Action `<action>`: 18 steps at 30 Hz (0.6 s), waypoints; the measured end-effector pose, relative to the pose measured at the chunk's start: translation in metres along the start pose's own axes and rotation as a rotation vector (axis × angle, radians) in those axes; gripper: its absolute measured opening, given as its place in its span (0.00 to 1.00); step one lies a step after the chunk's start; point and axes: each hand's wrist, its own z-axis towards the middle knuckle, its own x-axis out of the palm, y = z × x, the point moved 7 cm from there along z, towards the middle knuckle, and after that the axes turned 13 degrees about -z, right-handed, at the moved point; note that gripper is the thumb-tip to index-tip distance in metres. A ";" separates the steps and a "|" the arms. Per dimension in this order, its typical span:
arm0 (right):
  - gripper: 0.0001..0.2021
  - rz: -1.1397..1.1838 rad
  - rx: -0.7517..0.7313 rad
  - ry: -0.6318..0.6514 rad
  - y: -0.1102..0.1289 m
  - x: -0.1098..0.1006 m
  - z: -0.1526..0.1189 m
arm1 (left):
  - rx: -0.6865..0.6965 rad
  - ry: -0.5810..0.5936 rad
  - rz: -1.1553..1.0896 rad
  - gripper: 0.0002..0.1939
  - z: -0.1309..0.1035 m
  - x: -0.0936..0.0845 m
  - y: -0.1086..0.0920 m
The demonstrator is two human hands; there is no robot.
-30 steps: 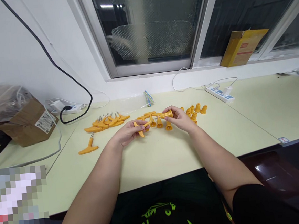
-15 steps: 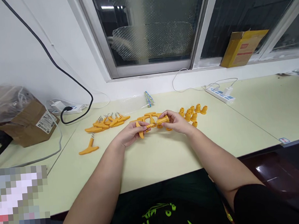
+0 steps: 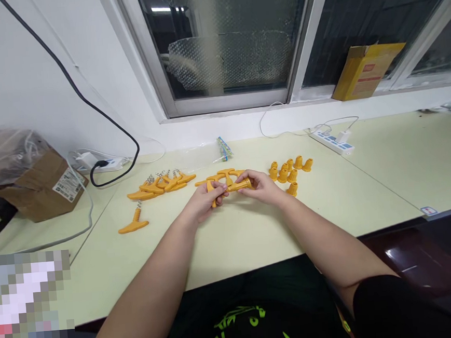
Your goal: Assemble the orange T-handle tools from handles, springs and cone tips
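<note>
My left hand (image 3: 201, 202) is closed around the yellow T-shaped handle of a corkscrew (image 3: 211, 187), fingers near its neck. In my right hand (image 3: 264, 188) is a yellow ribbed sleeve (image 3: 241, 185), lying sideways with its narrow end toward the corkscrew. The metal spiral is no longer visible between the two parts; sleeve and neck are in line and seem to meet. Just behind my hands lie more yellow T-handled pieces (image 3: 226, 172), partly hidden. Several yellow sleeves (image 3: 291, 176) stand to the right of my right hand.
Several corkscrews (image 3: 162, 184) with bare spirals lie piled at the left, and a single corkscrew (image 3: 134, 225) lies nearer. A clear plastic bag (image 3: 201, 155) is by the wall. Power strips (image 3: 330, 142), a cardboard box (image 3: 50, 183) and a black cable (image 3: 83, 97) flank the table.
My hands have come closer together. The sleeve has moved left over the corkscrew's spiral, which showed between them before.
</note>
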 end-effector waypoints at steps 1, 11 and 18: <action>0.14 0.050 0.044 0.015 -0.003 0.002 0.000 | 0.058 0.009 0.065 0.19 -0.001 0.001 -0.003; 0.21 0.348 0.488 0.210 -0.021 0.027 -0.006 | 0.615 0.102 0.523 0.13 -0.022 0.022 -0.035; 0.19 0.217 0.298 0.214 -0.005 0.016 -0.005 | 0.523 0.022 0.416 0.15 -0.018 0.014 -0.033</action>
